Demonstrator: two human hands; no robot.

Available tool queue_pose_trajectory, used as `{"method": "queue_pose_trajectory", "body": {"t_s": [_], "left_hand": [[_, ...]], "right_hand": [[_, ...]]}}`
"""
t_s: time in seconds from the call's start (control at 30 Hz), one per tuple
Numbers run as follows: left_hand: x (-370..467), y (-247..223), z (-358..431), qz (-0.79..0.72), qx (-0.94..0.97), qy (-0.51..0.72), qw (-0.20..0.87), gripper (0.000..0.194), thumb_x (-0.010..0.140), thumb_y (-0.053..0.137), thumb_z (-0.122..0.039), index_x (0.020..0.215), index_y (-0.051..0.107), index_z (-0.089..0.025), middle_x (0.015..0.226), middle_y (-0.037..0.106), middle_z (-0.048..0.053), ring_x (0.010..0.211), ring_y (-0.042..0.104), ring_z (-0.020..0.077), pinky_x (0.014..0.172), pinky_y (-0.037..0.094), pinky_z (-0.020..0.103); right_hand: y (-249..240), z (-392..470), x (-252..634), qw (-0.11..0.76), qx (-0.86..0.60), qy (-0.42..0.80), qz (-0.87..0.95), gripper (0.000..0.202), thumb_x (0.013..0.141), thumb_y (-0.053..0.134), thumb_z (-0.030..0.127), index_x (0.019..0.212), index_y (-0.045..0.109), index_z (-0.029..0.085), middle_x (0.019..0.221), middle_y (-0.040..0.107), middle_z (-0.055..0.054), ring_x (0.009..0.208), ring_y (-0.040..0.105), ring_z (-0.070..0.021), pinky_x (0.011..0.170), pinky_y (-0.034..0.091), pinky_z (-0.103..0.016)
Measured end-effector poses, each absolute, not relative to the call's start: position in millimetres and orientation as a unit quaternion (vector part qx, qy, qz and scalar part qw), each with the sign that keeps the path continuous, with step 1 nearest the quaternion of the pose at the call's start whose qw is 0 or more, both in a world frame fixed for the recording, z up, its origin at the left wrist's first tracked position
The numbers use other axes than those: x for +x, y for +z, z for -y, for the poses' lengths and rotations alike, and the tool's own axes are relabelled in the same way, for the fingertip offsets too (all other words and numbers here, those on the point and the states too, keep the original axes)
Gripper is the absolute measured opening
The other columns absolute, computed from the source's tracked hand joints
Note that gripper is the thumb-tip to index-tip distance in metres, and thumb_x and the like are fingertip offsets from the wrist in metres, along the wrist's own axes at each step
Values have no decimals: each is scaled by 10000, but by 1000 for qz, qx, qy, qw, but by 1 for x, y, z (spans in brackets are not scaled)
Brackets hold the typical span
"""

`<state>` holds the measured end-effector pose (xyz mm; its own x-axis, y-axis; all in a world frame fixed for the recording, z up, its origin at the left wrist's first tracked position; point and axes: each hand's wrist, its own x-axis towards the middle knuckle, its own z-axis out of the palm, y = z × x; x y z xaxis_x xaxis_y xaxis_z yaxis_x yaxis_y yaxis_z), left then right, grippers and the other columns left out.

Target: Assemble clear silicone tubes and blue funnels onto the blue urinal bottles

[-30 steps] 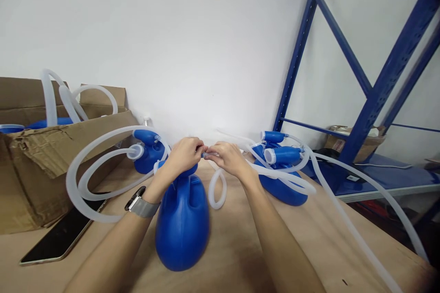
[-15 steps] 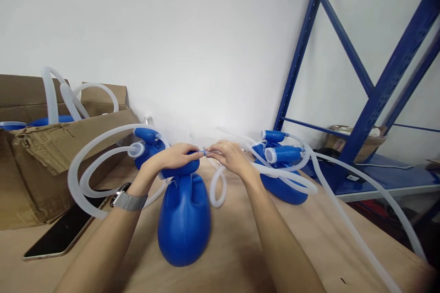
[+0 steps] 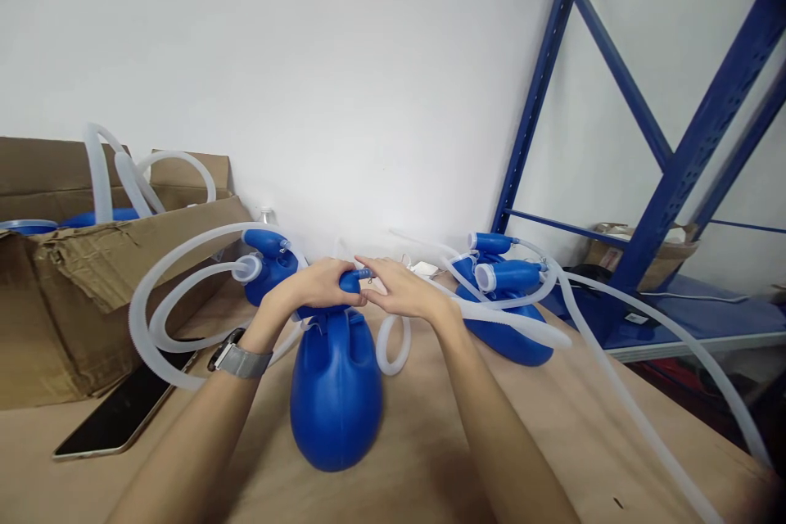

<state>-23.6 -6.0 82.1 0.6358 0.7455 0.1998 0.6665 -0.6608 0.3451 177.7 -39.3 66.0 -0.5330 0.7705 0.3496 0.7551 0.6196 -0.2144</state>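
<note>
A rounded blue bottle (image 3: 336, 401) lies on the wooden table in front of me, with a blue funnel-like part (image 3: 350, 282) at its far end. My left hand (image 3: 319, 285) is wrapped over that part, whose ribbed blue tip sticks out to the right. Beside the tip, my right hand (image 3: 399, 288) has its thumb and fingers apart around a small metal clip (image 3: 369, 280); whether it touches the clip I cannot tell. A clear looped hose (image 3: 393, 356) lies just beyond the bottle, to its right.
At left stand a cardboard box (image 3: 135, 270) with hoses and a black phone (image 3: 123, 413). Another blue bottle (image 3: 270, 274) with hoses is behind my left hand. More blue bottles (image 3: 512, 327) and long hoses lie at right, beside a blue metal rack (image 3: 688, 131).
The fingers of my right hand have spread from their pinch at the tip, and more of the ribbed tip shows. The view has shifted slightly, so the scene sits a little further right.
</note>
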Motion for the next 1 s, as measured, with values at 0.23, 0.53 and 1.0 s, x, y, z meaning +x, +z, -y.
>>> {"method": "queue_pose_trajectory", "body": {"t_s": [0.23,0.53,1.0], "left_hand": [[-26,83,6,-393,903,146,98,454,772,670,-552,995,716,-159,825,725,43,715,638,218,647,429,288],[-31,84,9,-403,900,134,102,619,650,802,-631,1065,725,-179,892,732,33,737,638,211,645,427,274],[-26,87,8,-386,910,126,81,577,658,781,-680,932,736,-174,750,693,15,694,614,198,614,390,270]], "right_hand": [[61,26,190,251,-421,89,867,375,974,613,447,1243,644,189,1090,725,-69,945,666,-212,783,475,-304],[51,25,182,265,-482,-45,834,490,813,727,686,908,676,208,633,557,40,585,482,-138,584,223,-270],[28,7,182,258,-521,-139,802,591,818,639,778,711,676,198,626,668,-43,594,571,-164,564,193,-285]]}}
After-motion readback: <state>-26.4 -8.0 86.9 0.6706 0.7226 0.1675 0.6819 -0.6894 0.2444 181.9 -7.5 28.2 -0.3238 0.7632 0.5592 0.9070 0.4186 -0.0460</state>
